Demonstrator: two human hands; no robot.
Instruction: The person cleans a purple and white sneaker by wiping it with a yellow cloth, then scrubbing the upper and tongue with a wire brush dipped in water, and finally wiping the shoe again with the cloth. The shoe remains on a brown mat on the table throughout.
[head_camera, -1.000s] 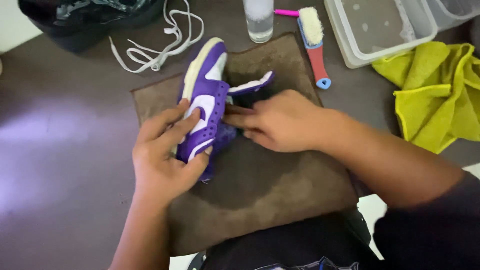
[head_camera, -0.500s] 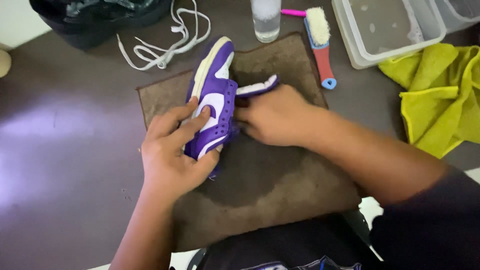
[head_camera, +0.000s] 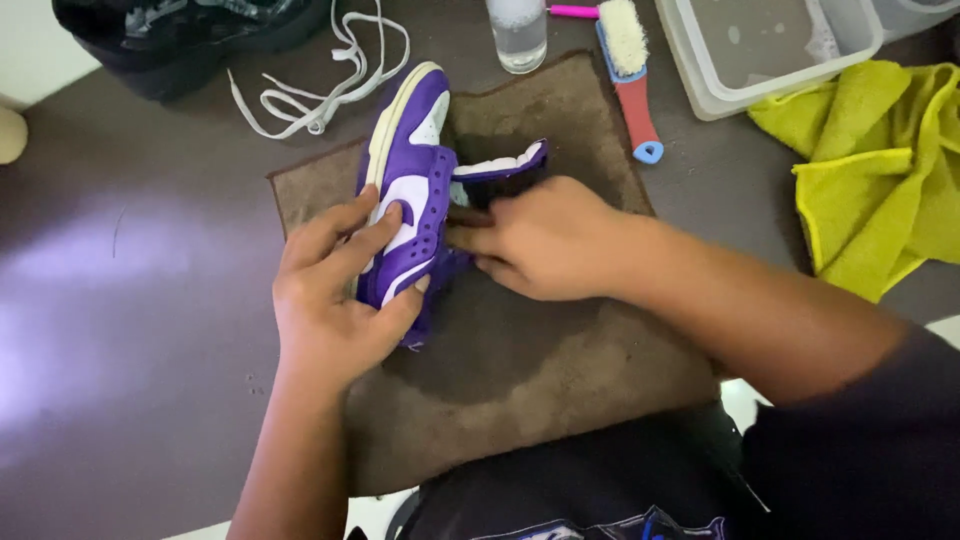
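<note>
**Both hands on a purple sneaker, centre of frame**

Your left hand (head_camera: 335, 290) grasps the sneaker (head_camera: 408, 205) from its outer side: the fingers lie across the purple and white side panel and the thumb curls under the heel end. The sneaker stands on its edge, toe toward the top of the frame, cream sole facing left, laces out. Your right hand (head_camera: 545, 240) comes in from the right, its fingers bent and pushed into the shoe's opening just below the tongue (head_camera: 500, 163), which sticks out to the right; the fingertips are hidden, so you cannot tell whether they pinch anything inside.

The sneaker rests on a brown towel (head_camera: 530, 360) that fills the middle of the frame and reaches down to your lap at the bottom edge. The towel lies on a dark table (head_camera: 130, 330).

Upper left: a loose white lace (head_camera: 320, 85) lies on the table, below a dark shoe (head_camera: 190, 35) cut off by the top edge. Top centre: a clear bottle (head_camera: 516, 35) stands just beyond the towel. Beside it, to the right, lies a brush (head_camera: 628, 70) with pale bristles, a red body and a blue end, partly on the towel's corner. Upper right: a clear plastic tub (head_camera: 770, 50), and below it a crumpled yellow cloth (head_camera: 880, 170) at the right edge.
</note>
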